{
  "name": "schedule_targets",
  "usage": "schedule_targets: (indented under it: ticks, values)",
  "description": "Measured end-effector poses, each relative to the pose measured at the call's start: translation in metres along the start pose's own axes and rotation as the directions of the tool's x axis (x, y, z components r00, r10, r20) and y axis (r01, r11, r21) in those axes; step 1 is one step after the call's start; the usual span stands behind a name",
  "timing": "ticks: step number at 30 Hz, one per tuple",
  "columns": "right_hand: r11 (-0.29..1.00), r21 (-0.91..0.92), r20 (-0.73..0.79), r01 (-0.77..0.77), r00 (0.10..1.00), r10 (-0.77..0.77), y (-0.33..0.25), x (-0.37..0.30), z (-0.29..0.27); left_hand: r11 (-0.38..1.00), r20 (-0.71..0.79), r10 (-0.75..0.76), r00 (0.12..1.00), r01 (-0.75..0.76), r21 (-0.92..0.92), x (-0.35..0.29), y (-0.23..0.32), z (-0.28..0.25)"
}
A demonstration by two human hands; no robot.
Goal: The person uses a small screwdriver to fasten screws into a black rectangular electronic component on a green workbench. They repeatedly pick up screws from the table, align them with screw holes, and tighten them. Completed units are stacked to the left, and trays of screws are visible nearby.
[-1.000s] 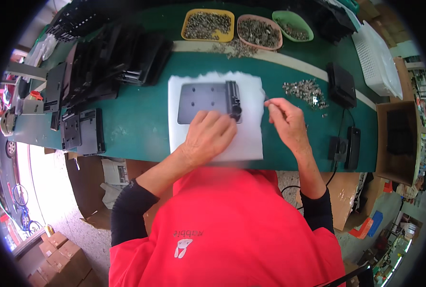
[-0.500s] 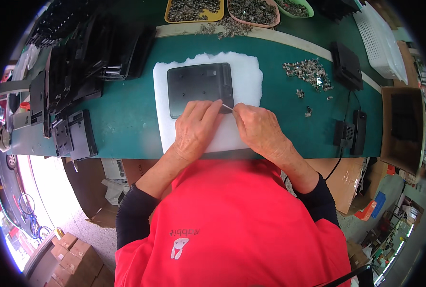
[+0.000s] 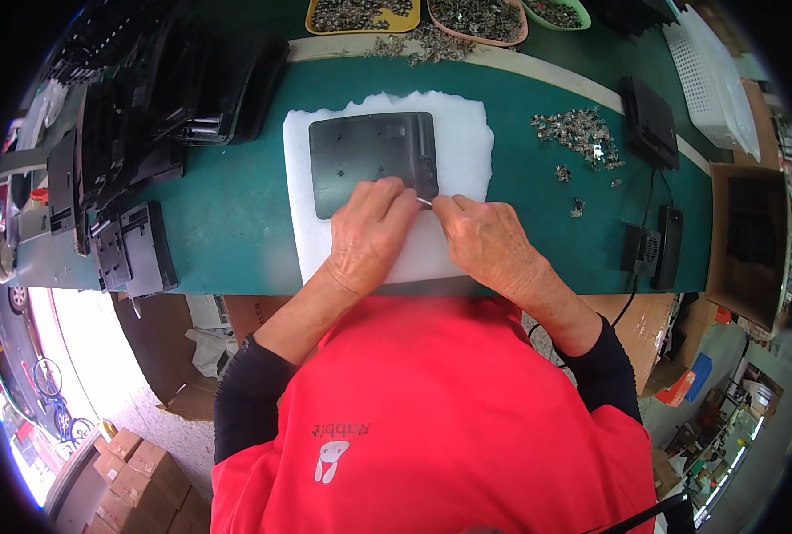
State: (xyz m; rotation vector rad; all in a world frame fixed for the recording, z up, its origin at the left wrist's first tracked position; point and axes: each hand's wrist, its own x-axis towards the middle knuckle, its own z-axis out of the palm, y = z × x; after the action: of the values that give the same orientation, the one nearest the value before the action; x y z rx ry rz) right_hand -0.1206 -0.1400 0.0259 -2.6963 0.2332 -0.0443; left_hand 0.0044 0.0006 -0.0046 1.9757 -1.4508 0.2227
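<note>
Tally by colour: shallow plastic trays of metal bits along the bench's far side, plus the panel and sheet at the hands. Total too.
Yellow shallow plastic tray: 1
Pink shallow plastic tray: 1
Green shallow plastic tray: 1
Flat black rectangular panel: 1
White foam-like sheet: 1
Total: 5

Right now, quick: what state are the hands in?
Left hand: curled over the black panel; whether it grips can't be told.
Right hand: closed, holding a thin pale stick.
</note>
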Motion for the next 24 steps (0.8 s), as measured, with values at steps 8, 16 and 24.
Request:
schedule_targets:
  ticks: [8,16,24]
  values:
    - [0.978,-0.197,-0.114,0.061,0.990,-0.084,-0.008,-0.009,0.011,0.995,0.024,0.082,0.996,-0.083,0.056,-0.002,0.001,-0.001]
    - [0.978,-0.177,-0.092,0.110,0.988,-0.128,0.007,-0.007,0.008,0.997,-0.020,-0.005,1.000,0.003,-0.082,-0.007,-0.001,-0.002]
    - [0.829,0.558,-0.205,-0.034,0.963,0.177,0.022,0.034,-0.020,0.991,-0.083,-0.104,0.991,0.097,-0.089,0.022,0.001,-0.004]
